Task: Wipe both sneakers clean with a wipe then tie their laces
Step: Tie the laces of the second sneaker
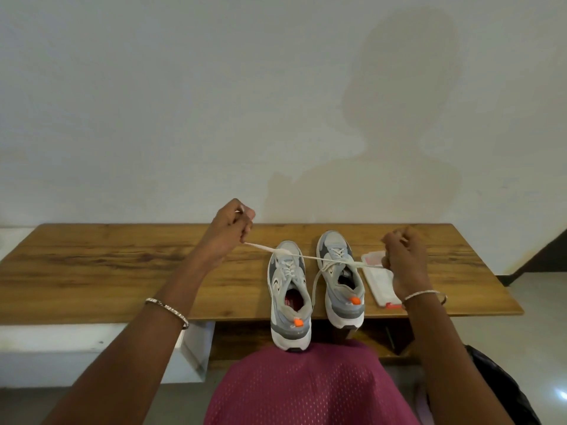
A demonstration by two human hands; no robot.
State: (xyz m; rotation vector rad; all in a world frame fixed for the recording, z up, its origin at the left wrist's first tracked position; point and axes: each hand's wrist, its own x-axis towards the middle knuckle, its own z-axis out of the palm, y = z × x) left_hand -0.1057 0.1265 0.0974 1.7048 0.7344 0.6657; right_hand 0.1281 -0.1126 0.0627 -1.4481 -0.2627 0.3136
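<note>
Two grey and white sneakers with orange heel tabs stand side by side on the wooden table [92, 271], toes toward the wall. The left sneaker [288, 292] overhangs the table's front edge. White laces [310, 257] of the right sneaker [340, 277] are stretched taut sideways. My left hand [230, 231] grips one lace end, raised to the left of the shoes. My right hand [402, 256] grips the other end, to the right of the shoes. A slack loop of lace hangs between the two sneakers.
A flat white wipes pack [380, 283] lies on the table right of the shoes, partly under my right hand. A white wall stands behind the table. A white ledge [61, 338] is at lower left, and a dark bag [497, 381] at lower right.
</note>
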